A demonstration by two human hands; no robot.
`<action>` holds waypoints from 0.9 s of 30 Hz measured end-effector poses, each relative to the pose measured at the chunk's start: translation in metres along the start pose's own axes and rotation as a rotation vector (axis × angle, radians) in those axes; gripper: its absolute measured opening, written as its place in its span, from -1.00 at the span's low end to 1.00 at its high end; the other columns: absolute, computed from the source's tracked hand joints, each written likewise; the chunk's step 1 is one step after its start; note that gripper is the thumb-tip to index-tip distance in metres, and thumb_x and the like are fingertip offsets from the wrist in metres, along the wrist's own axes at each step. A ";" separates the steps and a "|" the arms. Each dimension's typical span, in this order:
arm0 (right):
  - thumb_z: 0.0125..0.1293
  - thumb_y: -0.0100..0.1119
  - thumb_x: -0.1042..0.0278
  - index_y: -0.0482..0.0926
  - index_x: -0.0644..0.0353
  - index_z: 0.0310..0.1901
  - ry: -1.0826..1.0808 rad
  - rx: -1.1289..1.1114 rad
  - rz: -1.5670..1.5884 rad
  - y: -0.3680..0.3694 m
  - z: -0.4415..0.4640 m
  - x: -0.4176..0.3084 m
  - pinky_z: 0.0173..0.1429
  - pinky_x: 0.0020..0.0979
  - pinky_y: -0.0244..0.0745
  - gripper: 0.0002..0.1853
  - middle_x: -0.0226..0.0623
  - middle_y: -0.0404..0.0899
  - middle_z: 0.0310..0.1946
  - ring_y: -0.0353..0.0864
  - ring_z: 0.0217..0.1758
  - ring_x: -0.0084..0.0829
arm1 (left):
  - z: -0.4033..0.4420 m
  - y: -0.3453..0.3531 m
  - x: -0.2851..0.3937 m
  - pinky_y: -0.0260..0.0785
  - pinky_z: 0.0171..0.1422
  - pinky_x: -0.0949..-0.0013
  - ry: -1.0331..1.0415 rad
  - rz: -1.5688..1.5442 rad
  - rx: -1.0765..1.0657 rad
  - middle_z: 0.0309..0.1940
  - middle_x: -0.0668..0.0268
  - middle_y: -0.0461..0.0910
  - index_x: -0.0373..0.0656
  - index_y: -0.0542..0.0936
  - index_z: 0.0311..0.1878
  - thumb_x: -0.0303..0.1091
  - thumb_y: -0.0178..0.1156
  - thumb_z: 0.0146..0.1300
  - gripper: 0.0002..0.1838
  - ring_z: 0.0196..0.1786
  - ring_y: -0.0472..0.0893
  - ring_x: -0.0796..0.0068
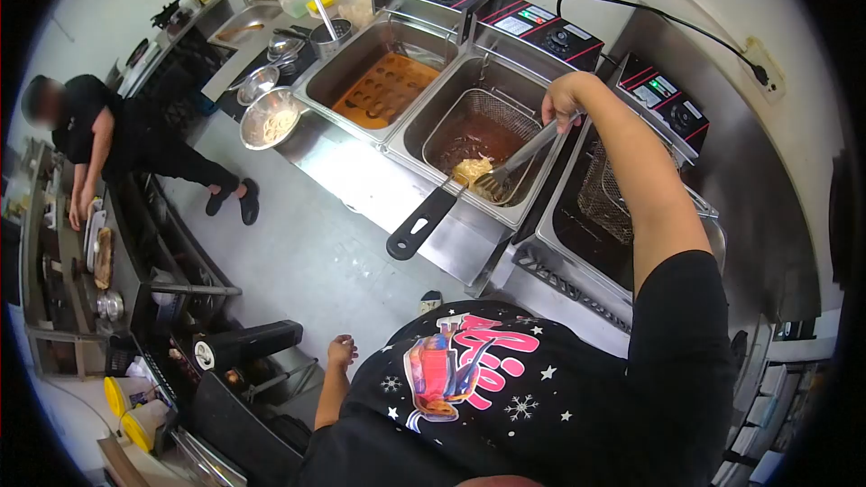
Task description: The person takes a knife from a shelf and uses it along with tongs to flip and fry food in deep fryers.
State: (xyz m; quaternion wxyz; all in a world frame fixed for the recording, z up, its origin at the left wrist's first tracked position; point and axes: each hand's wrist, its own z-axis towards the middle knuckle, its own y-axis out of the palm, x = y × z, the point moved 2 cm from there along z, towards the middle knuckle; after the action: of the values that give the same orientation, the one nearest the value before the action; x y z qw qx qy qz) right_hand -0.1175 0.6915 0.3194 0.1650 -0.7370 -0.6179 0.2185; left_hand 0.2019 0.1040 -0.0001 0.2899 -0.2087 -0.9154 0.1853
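Observation:
My right hand (563, 101) is wrapped round the upper end of metal tongs (530, 150), above the middle fryer vat. The tongs slant down to the left, their tips at a pale yellow clump of food (472, 170); whether they pinch it I cannot tell. The clump lies at the near side of a wire fry basket (492, 106) sitting in dark brown oil. The basket's black handle (420, 224) sticks out over the counter's front edge. My left hand (341, 352) hangs low at my side, fingers loosely bent and nothing visible in them.
An oil-filled vat (383, 90) is on the left; another vat with a wire basket (606, 182) is on the right. Metal bowls (271, 117) stand at the counter's left end. A co-worker (108, 140) bends over a bench (54, 298) across the aisle.

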 end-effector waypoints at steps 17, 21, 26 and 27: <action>-0.11 0.34 0.32 0.59 -0.01 -0.16 -0.174 0.662 -0.353 0.051 -0.092 -0.053 -0.16 -0.25 0.47 -0.63 -0.31 0.62 -0.30 0.59 -0.18 -0.27 | 0.023 0.012 -0.029 0.18 -0.66 0.43 -0.008 -0.169 -0.022 -0.56 0.32 0.51 -0.06 0.43 -0.05 -0.36 0.07 0.19 -0.76 -0.63 0.48 0.47; -0.08 0.29 0.32 0.59 -0.04 -0.16 -0.069 0.834 -0.302 0.054 -0.131 -0.043 -0.10 -0.24 0.46 -0.65 -0.28 0.61 -0.27 0.57 -0.12 -0.25 | 0.026 0.018 -0.032 0.18 -0.68 0.46 -0.010 -0.161 -0.033 -0.56 0.31 0.51 -0.08 0.43 -0.06 -0.34 0.08 0.19 -0.76 -0.64 0.48 0.48; -0.04 0.26 0.32 0.59 -0.05 -0.14 -0.068 1.023 -0.256 0.067 -0.149 -0.030 -0.10 -0.23 0.45 -0.67 -0.23 0.60 -0.26 0.56 -0.12 -0.22 | 0.028 0.023 -0.033 0.20 -0.67 0.45 -0.002 -0.134 -0.046 -0.54 0.29 0.53 -0.08 0.43 -0.03 -0.34 0.08 0.19 -0.73 -0.62 0.51 0.45; -0.04 0.27 0.32 0.59 -0.06 -0.14 -0.067 1.033 -0.230 0.068 -0.152 -0.027 -0.10 -0.22 0.45 -0.67 -0.23 0.60 -0.26 0.56 -0.11 -0.22 | 0.030 0.025 -0.033 0.21 -0.67 0.45 0.001 -0.136 -0.041 -0.53 0.29 0.54 -0.08 0.43 -0.02 -0.34 0.08 0.19 -0.73 -0.61 0.51 0.44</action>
State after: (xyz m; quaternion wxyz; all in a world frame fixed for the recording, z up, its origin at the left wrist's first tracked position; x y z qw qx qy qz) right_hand 0.0162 0.6563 0.4170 0.5096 -0.4796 -0.5117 0.4985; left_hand 0.2155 0.1025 -0.0493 0.2981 -0.1519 -0.9309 0.1463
